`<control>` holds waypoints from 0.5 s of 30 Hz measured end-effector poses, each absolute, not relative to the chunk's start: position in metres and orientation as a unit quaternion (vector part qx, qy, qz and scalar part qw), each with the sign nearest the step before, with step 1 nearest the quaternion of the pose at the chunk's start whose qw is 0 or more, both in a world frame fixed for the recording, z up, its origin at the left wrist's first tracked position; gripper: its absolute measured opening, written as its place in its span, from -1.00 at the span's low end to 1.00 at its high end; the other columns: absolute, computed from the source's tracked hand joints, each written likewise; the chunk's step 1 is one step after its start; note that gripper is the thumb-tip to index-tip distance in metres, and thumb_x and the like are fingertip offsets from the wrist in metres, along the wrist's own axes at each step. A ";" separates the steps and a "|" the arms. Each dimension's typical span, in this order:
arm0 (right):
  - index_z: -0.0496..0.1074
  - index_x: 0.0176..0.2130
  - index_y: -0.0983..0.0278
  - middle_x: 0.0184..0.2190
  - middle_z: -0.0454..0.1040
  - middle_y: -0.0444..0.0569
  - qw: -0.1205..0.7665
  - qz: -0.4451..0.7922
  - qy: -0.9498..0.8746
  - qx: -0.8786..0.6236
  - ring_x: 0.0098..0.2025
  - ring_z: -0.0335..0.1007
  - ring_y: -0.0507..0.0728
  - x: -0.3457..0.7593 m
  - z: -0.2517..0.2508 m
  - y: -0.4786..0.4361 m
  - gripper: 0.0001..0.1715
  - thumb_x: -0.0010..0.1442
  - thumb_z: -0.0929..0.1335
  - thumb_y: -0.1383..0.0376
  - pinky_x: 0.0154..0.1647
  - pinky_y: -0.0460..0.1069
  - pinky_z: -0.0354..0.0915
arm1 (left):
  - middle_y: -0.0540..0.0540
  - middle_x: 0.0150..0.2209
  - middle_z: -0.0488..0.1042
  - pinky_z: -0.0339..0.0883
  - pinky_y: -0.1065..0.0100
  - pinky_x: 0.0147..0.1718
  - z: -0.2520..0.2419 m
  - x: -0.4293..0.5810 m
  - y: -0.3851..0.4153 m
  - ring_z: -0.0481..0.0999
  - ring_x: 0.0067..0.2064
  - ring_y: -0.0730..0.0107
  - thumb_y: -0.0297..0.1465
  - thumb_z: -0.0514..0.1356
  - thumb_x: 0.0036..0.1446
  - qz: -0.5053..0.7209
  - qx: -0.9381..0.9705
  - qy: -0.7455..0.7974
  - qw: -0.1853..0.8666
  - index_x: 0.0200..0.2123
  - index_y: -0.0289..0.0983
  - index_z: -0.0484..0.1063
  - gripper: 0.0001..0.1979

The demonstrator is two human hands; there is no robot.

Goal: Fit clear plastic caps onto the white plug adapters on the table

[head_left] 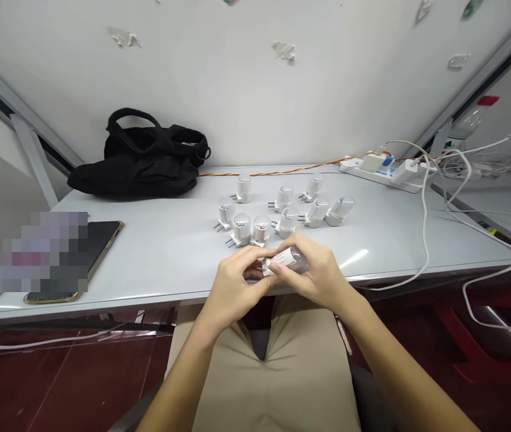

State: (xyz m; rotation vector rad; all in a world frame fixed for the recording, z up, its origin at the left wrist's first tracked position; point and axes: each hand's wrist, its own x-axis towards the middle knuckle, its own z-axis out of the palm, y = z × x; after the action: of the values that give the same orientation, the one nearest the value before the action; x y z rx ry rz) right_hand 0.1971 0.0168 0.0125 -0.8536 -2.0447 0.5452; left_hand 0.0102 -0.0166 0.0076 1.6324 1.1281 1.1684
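Note:
Between my two hands, just above the table's front edge, is a small white plug-in device (284,258) with a clear dome, lying on its side. The fingers of my left hand (239,279) grip its plug end, where the pins are mostly hidden. My right hand (313,267) wraps round the dome end, thumb and fingers on the white body. Just beyond my hands stand several similar devices, among them one with a clear dome (241,228), one farther back (244,189) and one at the right (340,210). Metal pins stick out from most of them.
A black bag (147,159) lies at the back left, and a dark phone (104,240) rests at the left edge beside a blurred patch. At the back right is a white power strip (381,172) with plugs. A white cable (425,228) hangs over the front edge.

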 end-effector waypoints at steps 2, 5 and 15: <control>0.37 -0.10 0.20 -0.26 0.50 -0.03 0.395 0.228 -0.820 -0.345 -0.28 0.46 0.14 0.198 0.014 0.014 -0.82 0.31 0.39 0.21 -0.30 0.01 0.41 | -0.14 -0.08 0.57 0.63 0.28 -0.19 0.009 0.010 -0.017 0.62 -0.18 0.31 -0.33 0.34 0.19 0.457 0.646 0.454 0.409 -0.04 -0.20 0.58 -0.74; 0.35 0.00 0.20 -0.16 0.53 0.00 0.374 0.245 -0.825 -0.346 -0.27 0.49 0.11 0.207 0.020 0.012 -0.74 0.31 0.38 0.25 -0.26 0.00 0.43 | -0.15 -0.04 0.56 0.62 0.26 -0.20 0.009 0.011 -0.017 0.61 -0.20 0.31 -0.28 0.39 0.13 0.450 0.629 0.462 0.434 0.00 -0.19 0.52 -0.64; 0.35 -0.21 0.23 -0.56 0.39 -0.21 0.363 0.175 -0.740 -0.539 -0.53 0.37 0.11 0.258 0.018 0.046 -0.59 0.11 0.53 0.09 -0.42 0.03 0.34 | -0.24 0.33 0.06 0.32 -0.15 0.21 -0.001 0.009 -0.007 0.06 0.41 -0.08 -0.10 0.51 -0.09 0.560 0.576 0.580 0.138 0.23 -0.06 0.15 -0.11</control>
State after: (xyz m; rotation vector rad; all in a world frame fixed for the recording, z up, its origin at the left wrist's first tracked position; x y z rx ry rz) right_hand 0.2578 0.0465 0.0182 -1.3872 -1.9040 0.4499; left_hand 0.0091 -0.0070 -0.0012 1.6653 1.6776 1.6197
